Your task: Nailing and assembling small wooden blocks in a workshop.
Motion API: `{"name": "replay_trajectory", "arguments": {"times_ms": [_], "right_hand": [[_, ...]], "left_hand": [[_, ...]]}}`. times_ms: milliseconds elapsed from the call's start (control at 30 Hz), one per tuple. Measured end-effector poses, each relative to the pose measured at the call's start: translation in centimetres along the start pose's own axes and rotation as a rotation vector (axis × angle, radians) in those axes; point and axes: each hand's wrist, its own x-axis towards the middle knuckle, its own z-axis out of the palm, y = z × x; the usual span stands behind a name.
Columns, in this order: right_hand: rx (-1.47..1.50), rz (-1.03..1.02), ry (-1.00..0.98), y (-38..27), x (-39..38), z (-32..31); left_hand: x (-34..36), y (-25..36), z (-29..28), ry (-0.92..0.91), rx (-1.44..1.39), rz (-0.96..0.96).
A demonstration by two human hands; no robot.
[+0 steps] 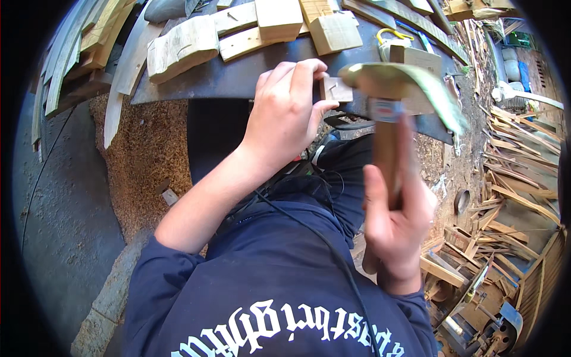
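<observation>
My left hand (284, 110) is closed around a small wooden block (338, 90) at the near edge of the dark work table (238, 82). A dark nail-like mark shows on the block's pale face, but whether it stands out cannot be told. My right hand (397, 229) grips a claw hammer (388, 143) by its wooden handle. The hammer's head is smeared by motion and hangs just right of the block, with a gap visible between them in this view. My left fingers hide part of the block.
Several chunky wooden blocks (184, 47) line the table's far side. Yellow-handled scissors (395, 37) lie at the back right. Stacked boards (89, 47) stand at the left, above sawdust (143, 149). Scrap sticks (523, 154) cover the floor at right. A cable (321, 235) crosses my shirt.
</observation>
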Motion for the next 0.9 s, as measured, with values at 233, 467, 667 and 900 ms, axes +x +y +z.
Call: {"name": "replay_trajectory", "arguments": {"times_ms": [233, 467, 667, 900], "right_hand": [[0.165, 0.148, 0.110, -0.7, -1.0, 0.4], [0.327, 0.089, 0.153, -2.8, 0.1, -1.9], [-0.058, 0.080, -0.099, -0.1, 0.4, 0.4], [0.102, 0.211, 0.023, -1.7, -1.0, 0.0]], "left_hand": [[0.3, 0.2, -0.1, 0.015, 0.010, 0.027], [0.4, 0.2, -0.2, 0.023, 0.019, 0.035], [0.2, 0.0, 0.1, -0.004, 0.008, 0.014], [0.4, 0.3, -0.4, 0.011, 0.016, 0.034]]}}
